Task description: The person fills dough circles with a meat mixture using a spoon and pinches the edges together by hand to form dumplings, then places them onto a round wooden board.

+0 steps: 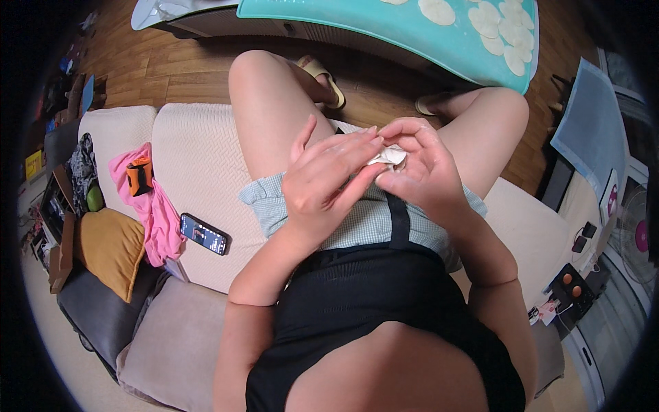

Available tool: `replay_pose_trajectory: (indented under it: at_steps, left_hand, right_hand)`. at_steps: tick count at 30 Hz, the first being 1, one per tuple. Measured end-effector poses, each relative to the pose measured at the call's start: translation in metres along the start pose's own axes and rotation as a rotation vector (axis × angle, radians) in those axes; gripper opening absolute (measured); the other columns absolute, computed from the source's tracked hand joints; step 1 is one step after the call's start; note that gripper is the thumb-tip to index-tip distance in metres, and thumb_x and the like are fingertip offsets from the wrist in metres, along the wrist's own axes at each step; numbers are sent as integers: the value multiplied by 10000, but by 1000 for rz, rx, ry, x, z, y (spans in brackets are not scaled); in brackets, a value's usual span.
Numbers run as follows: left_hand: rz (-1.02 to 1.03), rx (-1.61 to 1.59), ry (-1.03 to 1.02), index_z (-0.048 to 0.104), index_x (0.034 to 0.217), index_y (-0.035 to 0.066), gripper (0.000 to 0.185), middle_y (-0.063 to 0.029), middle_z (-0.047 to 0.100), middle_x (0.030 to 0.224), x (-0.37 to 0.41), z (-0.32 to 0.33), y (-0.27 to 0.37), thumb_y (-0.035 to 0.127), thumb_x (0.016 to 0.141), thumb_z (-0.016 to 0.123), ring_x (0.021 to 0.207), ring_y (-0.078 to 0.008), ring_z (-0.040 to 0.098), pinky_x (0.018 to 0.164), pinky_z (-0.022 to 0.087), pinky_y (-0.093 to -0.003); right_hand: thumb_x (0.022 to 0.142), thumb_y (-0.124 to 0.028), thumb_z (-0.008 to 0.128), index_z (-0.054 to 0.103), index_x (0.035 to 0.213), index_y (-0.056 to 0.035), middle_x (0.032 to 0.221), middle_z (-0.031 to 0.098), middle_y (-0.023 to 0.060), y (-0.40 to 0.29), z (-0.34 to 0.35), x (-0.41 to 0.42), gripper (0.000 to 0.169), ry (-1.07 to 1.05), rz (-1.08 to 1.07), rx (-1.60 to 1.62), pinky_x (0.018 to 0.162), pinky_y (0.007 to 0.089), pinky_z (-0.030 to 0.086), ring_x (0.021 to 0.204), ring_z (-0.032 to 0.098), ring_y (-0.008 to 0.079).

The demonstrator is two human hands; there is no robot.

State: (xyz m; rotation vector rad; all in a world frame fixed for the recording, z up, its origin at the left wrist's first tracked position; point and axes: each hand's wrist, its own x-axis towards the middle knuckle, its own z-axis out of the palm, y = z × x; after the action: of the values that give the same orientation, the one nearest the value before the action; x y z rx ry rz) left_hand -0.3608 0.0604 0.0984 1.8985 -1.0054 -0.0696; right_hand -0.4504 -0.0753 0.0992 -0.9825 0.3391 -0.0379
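Observation:
A small folded white piece, which looks like a dough wrapper (393, 156), is held between both hands above my lap. My right hand (427, 162) cups it from the right with curled fingers, its thumb beneath. From the left, my left hand (329, 172) reaches over with its fingers extended, and its fingertips and thumb pinch the near side of the piece. The fingers partly hide the piece, so what is inside it cannot be seen. Flat round dough wrappers (484, 19) lie on a turquoise mat (355, 18) beyond my knees, some overlapping at its right end.
On the cream sofa cover (201, 149) to my left lie a lit smartphone (203, 233), a pink cloth (154, 216) and an orange-black item (139, 176). A mustard cushion (110, 250) leans farther left. A fan (638, 234) stands at the far right.

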Motion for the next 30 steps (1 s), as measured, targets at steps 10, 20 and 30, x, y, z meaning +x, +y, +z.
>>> replay_pose_trajectory:
  at_steps: [10,20,30]
  left_hand:
    - [153,-40,-7,713,888,130,225,-40,624,973,1,-3,-11,117,664,729,894,-198,589,970,335,-516]
    - [226,-26,-8,722,889,122,257,-93,570,1051,1,-4,-15,79,636,733,978,-226,526,976,361,-497]
    - [-173,-518,-101,152,1399,-48,815,-271,109,1445,-10,4,-11,513,873,422,1289,-384,294,1005,310,-415]
  right_hand:
    - [712,109,646,306,1281,-18,1098,497,138,-5,2,0,675,-46,33,-26,856,283,482,1006,537,176]
    - [720,138,606,283,1302,-24,1084,493,143,0,4,0,685,-35,47,-12,858,291,483,988,542,181]
    - [792,93,567,442,1134,45,1119,500,137,5,2,4,368,38,-90,-3,874,321,476,1006,560,197]
